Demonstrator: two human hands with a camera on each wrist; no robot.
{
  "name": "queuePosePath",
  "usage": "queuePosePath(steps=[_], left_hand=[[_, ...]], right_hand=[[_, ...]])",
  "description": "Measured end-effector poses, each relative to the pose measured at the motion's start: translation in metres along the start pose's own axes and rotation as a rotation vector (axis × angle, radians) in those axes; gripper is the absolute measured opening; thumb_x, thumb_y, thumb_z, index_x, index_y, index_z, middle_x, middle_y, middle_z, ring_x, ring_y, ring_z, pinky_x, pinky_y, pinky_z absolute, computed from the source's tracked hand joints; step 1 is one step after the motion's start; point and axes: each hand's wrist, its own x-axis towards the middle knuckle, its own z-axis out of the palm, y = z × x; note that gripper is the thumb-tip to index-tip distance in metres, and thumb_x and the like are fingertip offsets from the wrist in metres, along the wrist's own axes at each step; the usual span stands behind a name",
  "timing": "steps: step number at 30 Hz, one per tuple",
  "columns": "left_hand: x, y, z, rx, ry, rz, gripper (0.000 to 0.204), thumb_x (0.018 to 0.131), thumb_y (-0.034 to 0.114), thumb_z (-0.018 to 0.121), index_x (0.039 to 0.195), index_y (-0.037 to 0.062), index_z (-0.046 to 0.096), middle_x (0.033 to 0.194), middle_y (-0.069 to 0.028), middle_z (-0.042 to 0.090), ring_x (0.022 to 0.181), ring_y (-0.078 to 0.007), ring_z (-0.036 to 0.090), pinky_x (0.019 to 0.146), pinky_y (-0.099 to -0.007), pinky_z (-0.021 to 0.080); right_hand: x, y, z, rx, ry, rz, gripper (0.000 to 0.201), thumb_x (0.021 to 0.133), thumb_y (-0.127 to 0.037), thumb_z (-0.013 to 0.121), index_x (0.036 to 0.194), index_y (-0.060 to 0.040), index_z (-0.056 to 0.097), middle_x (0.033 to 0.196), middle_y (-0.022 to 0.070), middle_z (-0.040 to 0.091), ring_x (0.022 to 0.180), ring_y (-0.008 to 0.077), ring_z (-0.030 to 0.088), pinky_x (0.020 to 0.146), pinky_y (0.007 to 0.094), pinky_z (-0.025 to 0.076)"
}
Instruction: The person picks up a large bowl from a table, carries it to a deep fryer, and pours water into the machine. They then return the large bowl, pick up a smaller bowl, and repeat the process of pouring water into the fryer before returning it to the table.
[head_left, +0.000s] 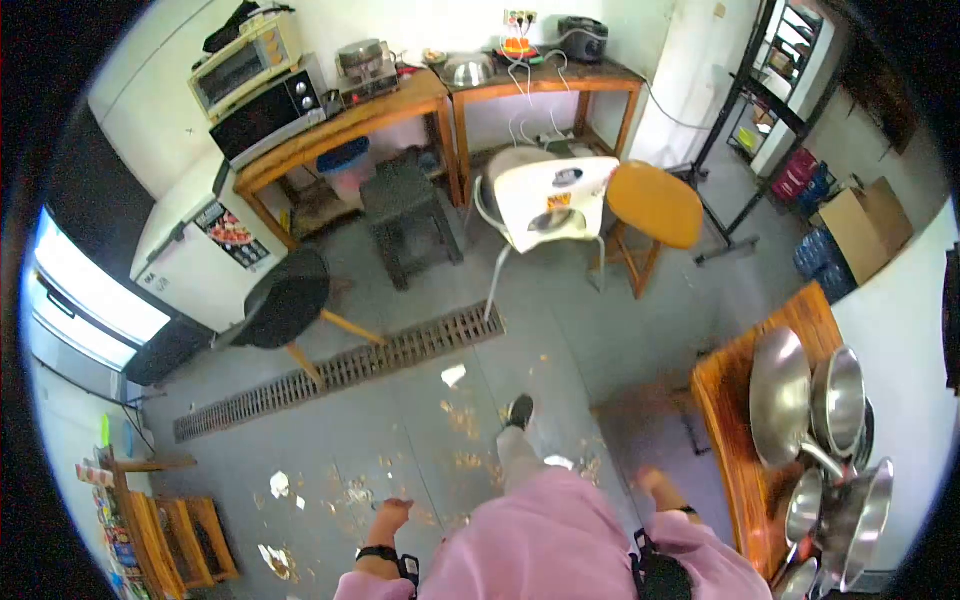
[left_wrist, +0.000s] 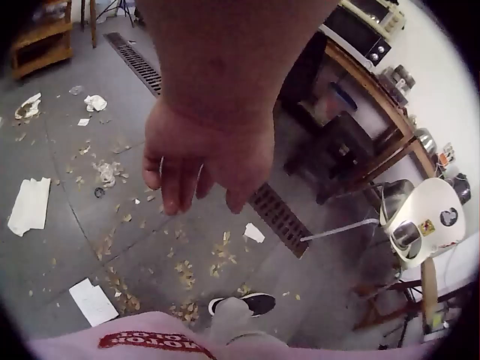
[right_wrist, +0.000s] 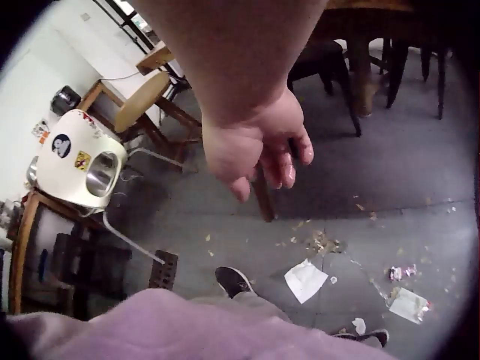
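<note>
Loosely, both hands (left_wrist: 210, 157) (right_wrist: 259, 150) hang above littered floor (head_left: 420, 395).

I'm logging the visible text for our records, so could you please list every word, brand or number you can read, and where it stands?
"MOTOR", apparently, in red on the pink shirt; its other line is unclear.
White freezer: lettering too small to read.
White chair: stickers too blurred.
I can read nothing else.

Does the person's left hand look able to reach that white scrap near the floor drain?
Probably not without bending: the left hand hangs well above the floor, where the white scrap lies. Otherwise the way looks free; the hand seems empty and nothing covers the scrap.
</note>
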Motion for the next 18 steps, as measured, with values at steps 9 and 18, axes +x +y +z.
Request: queuePosePath(steps=[9,18], left_hand=[[0.069,-0.038,-0.076,-0.012,-0.010,-0.144,0.050,0.066,0.026,0.063,0.112,0.0179,0.046,0.098,-0.0055,0.058,0.091,-0.0230,0.055,0.073,-0.0380,0.045],[0.180,-0.071,-0.101,-0.437,-0.080,-0.204,0.043,0.065,0.023,0.063,0.106,0.0170,0.050,0.086,-0.0040,0.060,0.079,-0.0196,0.058,0.067,-0.0355,0.046]], right_hand=[[0.087,0.064,-0.058,0.727,-0.244,0.051,0.034,0.074,-0.030,0.053,0.096,-0.0053,0.055,0.082,0.0116,0.058,0.068,0.0205,0.056,0.059,0.0324,0.046],[0.150,-0.013,-0.238,1.251,0.363,0.478,0.022,0.073,-0.009,0.055,0.091,0.0018,0.052,0.076,0.0072,0.056,0.059,0.0127,0.051,0.052,0.0265,0.043]])
